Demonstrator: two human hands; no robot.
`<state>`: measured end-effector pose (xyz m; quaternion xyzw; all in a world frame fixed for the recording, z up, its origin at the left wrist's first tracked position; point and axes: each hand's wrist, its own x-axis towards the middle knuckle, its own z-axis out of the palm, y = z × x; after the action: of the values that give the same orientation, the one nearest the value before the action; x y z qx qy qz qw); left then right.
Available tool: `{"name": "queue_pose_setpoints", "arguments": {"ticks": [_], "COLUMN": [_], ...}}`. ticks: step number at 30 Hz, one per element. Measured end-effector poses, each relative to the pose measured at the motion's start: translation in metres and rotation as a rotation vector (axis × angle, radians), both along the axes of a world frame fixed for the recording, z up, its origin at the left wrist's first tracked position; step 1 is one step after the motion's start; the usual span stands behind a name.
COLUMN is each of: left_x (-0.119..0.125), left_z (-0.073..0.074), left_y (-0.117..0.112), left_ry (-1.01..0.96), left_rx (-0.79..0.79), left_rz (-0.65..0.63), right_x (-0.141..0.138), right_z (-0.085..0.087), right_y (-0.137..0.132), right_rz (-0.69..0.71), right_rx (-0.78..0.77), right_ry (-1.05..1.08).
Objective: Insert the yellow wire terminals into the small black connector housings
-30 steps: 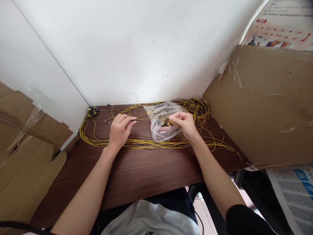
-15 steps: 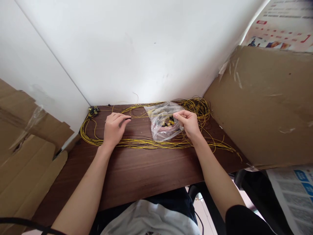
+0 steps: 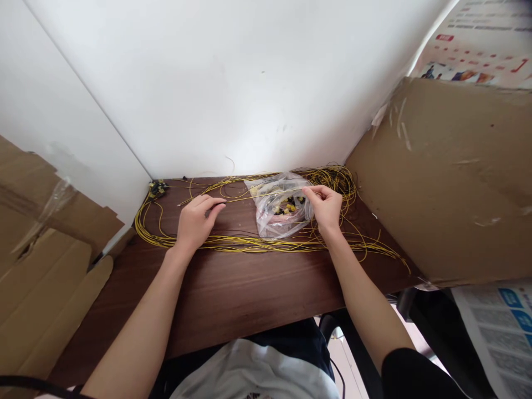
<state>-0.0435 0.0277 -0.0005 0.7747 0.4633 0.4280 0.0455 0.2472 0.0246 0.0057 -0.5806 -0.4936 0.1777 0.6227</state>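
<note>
A thin yellow wire (image 3: 266,195) stretches nearly straight between my two hands, above the tabletop. My left hand (image 3: 194,220) is closed in a pinch on it, with something small and dark at the fingertips. A short wire end (image 3: 181,204) shows to the left of that hand. My right hand (image 3: 326,208) pinches the wire farther along, just right of a clear plastic bag (image 3: 268,224). Through the bag I see small yellow and black pieces (image 3: 286,208). Long yellow and black wires (image 3: 257,244) lie in a wide loop around the bag and hands.
On the brown table (image 3: 249,293), black and yellow connectors (image 3: 158,188) sit in the left back corner. A tangled wire coil (image 3: 336,180) lies at back right. Cardboard (image 3: 449,188) stands on the right, more cardboard (image 3: 54,221) on the left, and a white wall (image 3: 249,83) behind.
My right hand has shifted a little right and up along the wire. The left hand has barely moved, and the wire end at its left now shows.
</note>
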Motion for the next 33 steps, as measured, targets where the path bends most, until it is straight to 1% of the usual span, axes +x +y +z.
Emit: {"name": "queue_pose_setpoints", "arguments": {"ticks": [2, 5, 7, 10, 13, 16, 19, 22, 26, 29, 33], "left_x": [0.009, 0.023, 0.03, 0.036, 0.038, 0.039, 0.04, 0.04, 0.039, 0.039, 0.038], "left_z": [0.002, 0.004, 0.006, 0.008, 0.006, 0.005, 0.005, 0.006, 0.008, 0.009, 0.008], "left_y": [-0.005, -0.011, -0.015, -0.018, -0.019, -0.019, -0.019, -0.02, -0.02, -0.02, -0.02], "left_ry": [-0.116, -0.344, -0.441, -0.541, -0.588, -0.579, -0.549, -0.514, -0.447, -0.41, -0.392], "left_rx": [-0.125, -0.41, -0.552, -0.686, -0.782, -0.838, -0.86, -0.858, -0.834, -0.83, -0.837], "left_rz": [-0.061, -0.155, -0.218, -0.271, -0.298, -0.304, -0.306, -0.315, -0.372, -0.405, -0.426], "right_x": [0.003, 0.006, 0.005, -0.005, -0.022, -0.039, -0.05, -0.052, -0.049, -0.049, -0.052], "right_z": [-0.001, -0.001, -0.001, 0.0, 0.001, 0.0, -0.002, -0.002, 0.0, 0.001, -0.001], "right_y": [0.0, -0.001, -0.002, -0.007, -0.015, -0.024, -0.028, -0.03, -0.029, -0.029, -0.028], "right_rz": [-0.057, -0.114, -0.147, -0.179, -0.138, -0.04, 0.036, 0.069, 0.111, 0.181, 0.298], "right_rx": [0.04, 0.118, 0.15, 0.187, 0.224, 0.271, 0.313, 0.315, 0.297, 0.259, 0.269], "right_ry": [-0.098, -0.319, -0.463, -0.627, -0.743, -0.808, -0.826, -0.83, -0.852, -0.897, -0.921]}}
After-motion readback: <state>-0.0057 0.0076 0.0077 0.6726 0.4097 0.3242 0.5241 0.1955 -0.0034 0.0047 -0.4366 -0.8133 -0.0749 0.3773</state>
